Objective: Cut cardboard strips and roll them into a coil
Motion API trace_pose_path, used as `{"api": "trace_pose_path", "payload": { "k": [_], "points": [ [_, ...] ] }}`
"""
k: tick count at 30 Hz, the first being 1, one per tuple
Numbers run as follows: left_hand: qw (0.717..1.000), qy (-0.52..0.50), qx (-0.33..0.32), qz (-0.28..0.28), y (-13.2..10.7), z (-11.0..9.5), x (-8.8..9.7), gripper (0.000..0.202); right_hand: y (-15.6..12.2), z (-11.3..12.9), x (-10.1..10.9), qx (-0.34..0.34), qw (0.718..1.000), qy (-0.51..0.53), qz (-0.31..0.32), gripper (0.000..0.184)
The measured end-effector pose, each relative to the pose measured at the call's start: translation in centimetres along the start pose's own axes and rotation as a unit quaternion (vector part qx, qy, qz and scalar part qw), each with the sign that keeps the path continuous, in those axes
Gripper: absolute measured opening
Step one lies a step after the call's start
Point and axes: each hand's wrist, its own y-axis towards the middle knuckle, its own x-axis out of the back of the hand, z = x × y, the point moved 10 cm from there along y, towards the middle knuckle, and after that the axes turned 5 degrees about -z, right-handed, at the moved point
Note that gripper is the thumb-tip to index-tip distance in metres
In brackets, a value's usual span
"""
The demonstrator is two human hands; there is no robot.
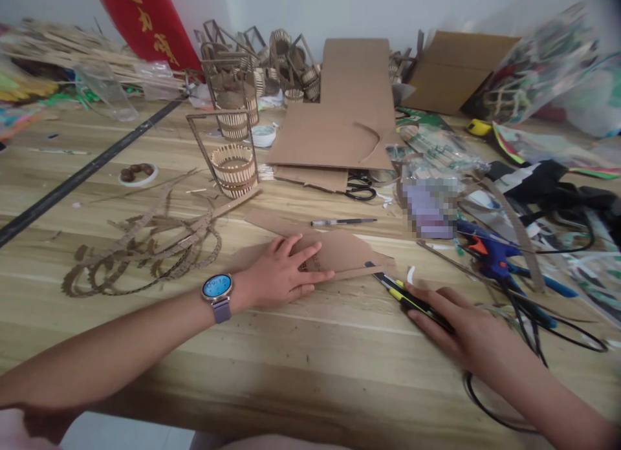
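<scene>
- Right hand (466,327): nearest the camera, low on the surface (291,372). Its grip is closed over the body of a yellow-and-black utility knife (405,296), with the fingers laid along it. The knife lies nearly flat with its tip toward the cardboard piece (347,253), which I judge to be a hold ready for cutting.
- Left hand (279,275): grip wide, fingers spread, palm down on the cardboard piece. It holds nothing and only presses, in my judgement to pin the sheet against sliding. A watch (217,287) sits on that wrist.
- Cardboard piece: flat on the surface between the 2 hands, its right corner just beside the knife tip. Whether the blade touches it cannot be told.
- Right side: a black cable (528,330) loops past the right wrist, and a blue glue gun (490,256) lies beyond it among clutter.
- Left side: curled cardboard strips (145,249) lie in a loose heap, well apart from both hands.
- Middle distance: 1 pen (342,222) lies just beyond the cardboard piece. Scissors (359,190) lie further back, at the edge of a large cardboard sheet (339,120).
- Far: a slatted basket model (235,169) stands in its frame, with more like it behind and a small dish (138,173) to its left.
</scene>
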Motion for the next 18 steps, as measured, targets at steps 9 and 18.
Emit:
{"api": "trace_pose_path", "payload": {
  "k": [9,18],
  "points": [
    [1.000,-0.011,0.010,0.017,0.1,0.2,0.1,0.043,-0.2,2.0,0.1,-0.016,1.000,-0.019,0.010,0.045],
    [0.999,-0.006,0.044,0.009,-0.8,-1.5,-0.2,0.048,0.9,2.0,0.0,-0.045,0.999,0.014,-0.009,0.047]
  ]
}}
